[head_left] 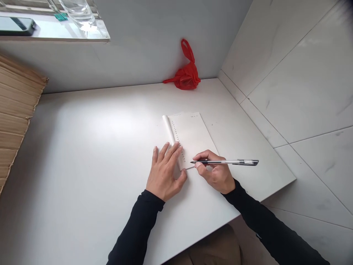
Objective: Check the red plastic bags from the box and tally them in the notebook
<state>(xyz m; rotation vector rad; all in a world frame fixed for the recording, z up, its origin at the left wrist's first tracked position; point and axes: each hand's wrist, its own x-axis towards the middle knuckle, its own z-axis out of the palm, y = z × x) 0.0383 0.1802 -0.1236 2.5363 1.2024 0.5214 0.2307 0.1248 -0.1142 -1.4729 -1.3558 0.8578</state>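
A small notebook (197, 132) lies on the white table, its left pages rolled over into a curl. A column of small handwritten marks runs down the left side of the page, with a few more marks at its top. My left hand (167, 169) rests with fingers spread over the notebook's lower left edge and the curl. In my right hand (216, 171) is a clear-barrelled pen (234, 162), pinched near its dark tip. The tip points left, close to the lowest marks; whether it touches the paper I cannot tell.
A knotted red plastic bag (187, 77) sits against the back wall. Corrugated cardboard (16, 114) stands at the left. On the window ledge are a phone (16, 26) and a clear glass (79, 14). A tiled wall (298, 73) borders the table's right side.
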